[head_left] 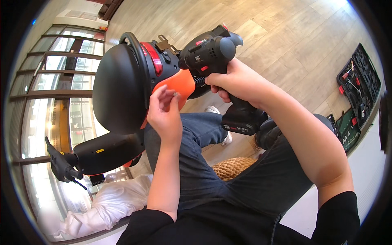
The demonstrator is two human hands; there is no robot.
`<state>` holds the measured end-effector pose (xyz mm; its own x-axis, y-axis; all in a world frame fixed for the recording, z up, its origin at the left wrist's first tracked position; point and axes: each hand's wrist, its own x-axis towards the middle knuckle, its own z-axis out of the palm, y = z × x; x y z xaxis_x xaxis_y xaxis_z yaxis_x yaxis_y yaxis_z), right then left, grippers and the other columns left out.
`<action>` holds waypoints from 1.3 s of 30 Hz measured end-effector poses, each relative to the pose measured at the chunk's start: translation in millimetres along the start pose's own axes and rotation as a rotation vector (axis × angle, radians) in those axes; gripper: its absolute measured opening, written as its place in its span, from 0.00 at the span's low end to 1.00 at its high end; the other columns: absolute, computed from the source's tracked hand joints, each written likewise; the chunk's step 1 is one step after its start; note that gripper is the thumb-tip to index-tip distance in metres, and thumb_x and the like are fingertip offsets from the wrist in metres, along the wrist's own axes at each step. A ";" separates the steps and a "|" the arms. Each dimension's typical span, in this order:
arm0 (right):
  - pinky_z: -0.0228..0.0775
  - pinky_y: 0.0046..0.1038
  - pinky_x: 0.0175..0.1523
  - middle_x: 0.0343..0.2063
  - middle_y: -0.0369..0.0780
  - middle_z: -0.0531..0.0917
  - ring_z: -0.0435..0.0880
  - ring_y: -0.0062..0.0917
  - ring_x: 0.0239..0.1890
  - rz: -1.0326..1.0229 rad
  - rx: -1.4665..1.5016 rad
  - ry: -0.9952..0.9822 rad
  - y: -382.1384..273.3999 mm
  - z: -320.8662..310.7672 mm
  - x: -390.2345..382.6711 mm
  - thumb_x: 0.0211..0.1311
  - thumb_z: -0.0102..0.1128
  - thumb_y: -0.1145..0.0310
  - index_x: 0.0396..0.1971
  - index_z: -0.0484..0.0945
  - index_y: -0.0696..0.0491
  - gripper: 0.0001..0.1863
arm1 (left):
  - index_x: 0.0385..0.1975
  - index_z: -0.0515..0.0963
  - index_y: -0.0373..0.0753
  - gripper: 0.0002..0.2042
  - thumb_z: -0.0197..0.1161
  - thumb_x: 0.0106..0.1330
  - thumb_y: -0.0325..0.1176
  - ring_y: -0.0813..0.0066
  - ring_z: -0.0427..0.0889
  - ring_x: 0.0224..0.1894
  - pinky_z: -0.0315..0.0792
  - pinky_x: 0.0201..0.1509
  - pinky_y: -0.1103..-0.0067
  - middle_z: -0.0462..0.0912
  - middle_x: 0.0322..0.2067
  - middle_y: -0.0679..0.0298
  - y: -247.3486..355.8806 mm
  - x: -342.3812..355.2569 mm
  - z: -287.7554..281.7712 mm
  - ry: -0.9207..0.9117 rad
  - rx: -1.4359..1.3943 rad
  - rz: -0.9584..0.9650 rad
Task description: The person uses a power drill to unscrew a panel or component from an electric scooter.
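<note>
My right hand (241,83) is wrapped round the grip of a black cordless drill (209,55), held level with its nose to the left and its battery at the bottom. Between the curled fingertips of my left hand (164,114) is a small grey metal-looking piece, too small to name. That hand is close in front of the orange panel (175,83) of a black and orange scooter-like vehicle. A red tail light (152,58), a brown metal bracket (165,44) and a coil spring (199,81) show on it. The drill's nose and hand partly hide this area.
Beyond my legs, an open black tool case (359,83) lies on the wood floor (281,28) at the right, above a green tray (349,128). A woven straw-coloured object (232,168) is between my legs. White sheeting (110,204) lies at the lower left, beside tall windows (61,81).
</note>
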<state>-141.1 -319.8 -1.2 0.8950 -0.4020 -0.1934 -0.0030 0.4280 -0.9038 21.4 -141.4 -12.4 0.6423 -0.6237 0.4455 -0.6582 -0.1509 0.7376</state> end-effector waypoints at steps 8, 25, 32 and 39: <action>0.65 0.20 0.23 0.22 0.36 0.79 0.70 0.14 0.16 0.154 -0.062 -0.102 -23.6 -31.1 -13.7 0.61 0.68 0.69 0.40 0.78 0.59 0.12 | 0.54 0.75 0.29 0.18 0.66 0.65 0.15 0.75 0.85 0.44 0.79 0.54 0.78 0.86 0.41 0.57 -13.9 12.5 34.8 0.182 -0.226 -0.040; 0.63 0.22 0.23 0.21 0.36 0.77 0.70 0.15 0.16 0.234 -0.133 -0.169 -17.7 -38.2 -9.8 0.59 0.66 0.70 0.38 0.77 0.59 0.12 | 0.55 0.74 0.28 0.18 0.64 0.65 0.13 0.76 0.85 0.44 0.79 0.54 0.78 0.86 0.40 0.57 -33.2 5.7 29.2 0.153 -0.275 -0.144; 0.64 0.21 0.23 0.21 0.36 0.77 0.70 0.15 0.15 0.236 -0.110 -0.171 -18.5 -36.7 -10.2 0.59 0.66 0.71 0.39 0.77 0.59 0.12 | 0.53 0.74 0.26 0.18 0.65 0.64 0.14 0.75 0.85 0.44 0.80 0.53 0.79 0.86 0.40 0.57 -30.8 7.0 30.2 0.141 -0.308 -0.223; 0.63 0.20 0.22 0.21 0.36 0.77 0.70 0.14 0.15 0.224 -0.131 -0.178 -17.1 -37.2 -9.5 0.59 0.66 0.70 0.41 0.77 0.58 0.12 | 0.52 0.74 0.26 0.17 0.65 0.64 0.13 0.75 0.85 0.44 0.80 0.54 0.79 0.86 0.40 0.57 -32.0 7.6 29.6 0.117 -0.328 -0.214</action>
<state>-166.2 -353.4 1.8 0.9297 -0.1564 -0.3335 -0.2557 0.3777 -0.8899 35.7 -164.0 -47.6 0.8039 -0.5105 0.3053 -0.3571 -0.0037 0.9341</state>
